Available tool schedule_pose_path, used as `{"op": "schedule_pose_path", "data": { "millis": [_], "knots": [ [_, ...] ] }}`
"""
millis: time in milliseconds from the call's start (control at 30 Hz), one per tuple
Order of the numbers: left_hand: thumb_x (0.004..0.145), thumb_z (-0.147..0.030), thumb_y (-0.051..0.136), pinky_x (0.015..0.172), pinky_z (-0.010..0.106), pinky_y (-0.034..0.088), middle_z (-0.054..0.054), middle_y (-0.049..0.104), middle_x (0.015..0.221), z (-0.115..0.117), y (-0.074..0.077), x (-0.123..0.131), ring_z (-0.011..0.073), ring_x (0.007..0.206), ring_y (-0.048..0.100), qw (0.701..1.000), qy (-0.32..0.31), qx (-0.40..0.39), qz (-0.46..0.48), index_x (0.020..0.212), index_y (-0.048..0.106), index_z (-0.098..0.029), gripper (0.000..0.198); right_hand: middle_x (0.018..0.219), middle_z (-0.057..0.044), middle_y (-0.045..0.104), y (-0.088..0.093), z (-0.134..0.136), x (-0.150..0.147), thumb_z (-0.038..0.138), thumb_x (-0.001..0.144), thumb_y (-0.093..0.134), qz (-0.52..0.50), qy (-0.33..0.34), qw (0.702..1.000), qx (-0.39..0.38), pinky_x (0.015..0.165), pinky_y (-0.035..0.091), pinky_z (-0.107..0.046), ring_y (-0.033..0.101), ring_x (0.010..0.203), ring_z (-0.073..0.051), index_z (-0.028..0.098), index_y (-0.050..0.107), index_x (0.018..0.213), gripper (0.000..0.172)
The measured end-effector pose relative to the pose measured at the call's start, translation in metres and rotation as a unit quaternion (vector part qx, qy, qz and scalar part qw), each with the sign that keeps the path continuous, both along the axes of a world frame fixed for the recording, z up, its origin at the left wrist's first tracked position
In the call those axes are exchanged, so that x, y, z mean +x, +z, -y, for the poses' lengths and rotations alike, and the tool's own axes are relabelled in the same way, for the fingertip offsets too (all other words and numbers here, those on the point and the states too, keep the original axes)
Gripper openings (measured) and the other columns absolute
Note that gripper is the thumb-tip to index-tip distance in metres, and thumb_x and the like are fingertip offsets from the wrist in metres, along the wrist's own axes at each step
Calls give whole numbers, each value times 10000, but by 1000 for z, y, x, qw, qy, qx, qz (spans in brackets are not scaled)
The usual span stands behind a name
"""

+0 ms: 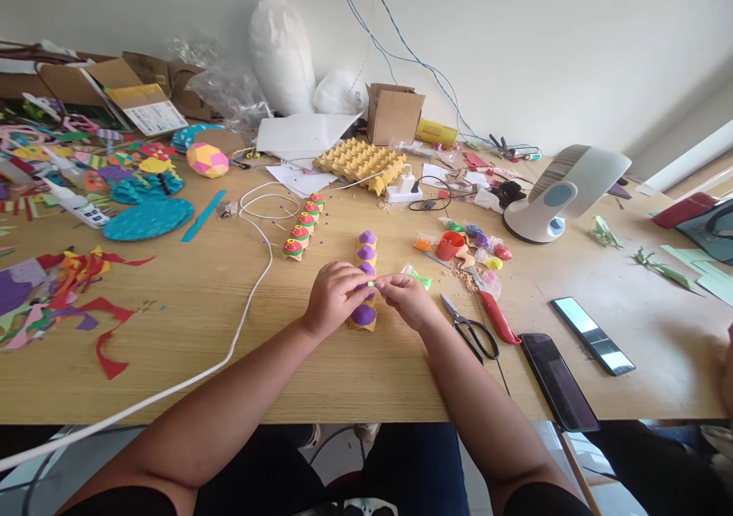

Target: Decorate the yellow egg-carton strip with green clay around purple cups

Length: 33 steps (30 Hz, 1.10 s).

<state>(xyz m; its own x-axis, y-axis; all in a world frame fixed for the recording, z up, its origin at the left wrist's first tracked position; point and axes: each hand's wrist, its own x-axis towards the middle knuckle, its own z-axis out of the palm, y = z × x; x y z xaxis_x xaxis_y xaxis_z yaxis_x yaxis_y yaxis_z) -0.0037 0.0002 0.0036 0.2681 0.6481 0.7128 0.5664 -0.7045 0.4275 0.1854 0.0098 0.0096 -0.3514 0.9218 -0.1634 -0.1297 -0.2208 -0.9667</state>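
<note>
Both hands meet at the middle of the table (188, 348), just near of its centre. The left hand (334, 296) and the right hand (408, 299) are curled, fingertips drawn together, and between them they pinch a small green piece (371, 283). The piece sits directly above a yellow carton strip (366, 255) topped with purple domes, which runs from near to far between the two hands. The left hand's fingers lie across the strip's middle, one dome shows at the near end below the hands, and more domes show beyond them.

To the far left of the strip lies a second strip (303, 230) with red, green and yellow tops, beside a white cable (252, 295). Just right of the right hand lie black scissors (473, 330) and a red-handled cutter (497, 317). Two phones (558, 378) rest farther right, and a white fan (564, 191) stands beyond them.
</note>
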Motion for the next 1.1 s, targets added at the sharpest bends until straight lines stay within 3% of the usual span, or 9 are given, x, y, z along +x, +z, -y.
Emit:
{"op": "schedule_pose_path", "data": {
  "millis": [200,433,533,733,800,967,1100],
  "knots": [
    [904,-265,671,795,367,478,26,760,870,0,0,-3,186,840,642,1000,-6,11,23,952,757,-249,99,588,46,449,3,1,1,543,700,806,-28,11,1000,-6,534,168,-274,284,541,-72,153,653,664,420],
    [862,-338,724,813,375,474,32,753,874,0,0,-4,193,841,635,1000,-3,13,7,953,750,-240,136,621,50,475,5,3,-1,534,659,833,-29,34,999,-18,528,183,-259,290,546,-73,172,643,746,417],
    [858,-351,728,825,383,483,46,761,927,0,0,-3,204,878,649,1000,-2,8,11,1039,740,-239,213,612,49,461,3,2,-1,565,722,775,-1,18,1000,24,535,213,-259,312,552,-81,178,605,698,423],
    [900,-279,678,800,379,494,38,762,870,1,0,0,196,844,662,999,-15,-5,29,923,749,-237,86,567,36,406,2,0,0,668,835,607,111,-11,988,108,536,226,-280,310,554,-102,192,511,578,550],
    [897,-264,681,804,378,497,39,762,882,0,-1,0,194,846,662,999,-13,-4,39,944,749,-236,87,582,29,424,3,1,0,686,851,569,122,-9,986,116,537,233,-279,318,559,-106,191,532,599,556],
    [894,-231,680,814,372,508,38,761,890,-1,-2,0,188,857,663,998,-14,-4,60,949,739,-227,81,669,30,493,4,2,-1,597,777,718,69,10,991,110,555,271,-256,343,594,-101,183,660,811,419],
    [905,-258,669,804,368,509,35,757,865,-1,-1,0,181,834,659,998,-13,-9,64,920,735,-224,76,654,32,483,5,2,0,588,765,735,64,2,992,109,554,269,-254,341,592,-101,186,644,768,412]
  ]
}}
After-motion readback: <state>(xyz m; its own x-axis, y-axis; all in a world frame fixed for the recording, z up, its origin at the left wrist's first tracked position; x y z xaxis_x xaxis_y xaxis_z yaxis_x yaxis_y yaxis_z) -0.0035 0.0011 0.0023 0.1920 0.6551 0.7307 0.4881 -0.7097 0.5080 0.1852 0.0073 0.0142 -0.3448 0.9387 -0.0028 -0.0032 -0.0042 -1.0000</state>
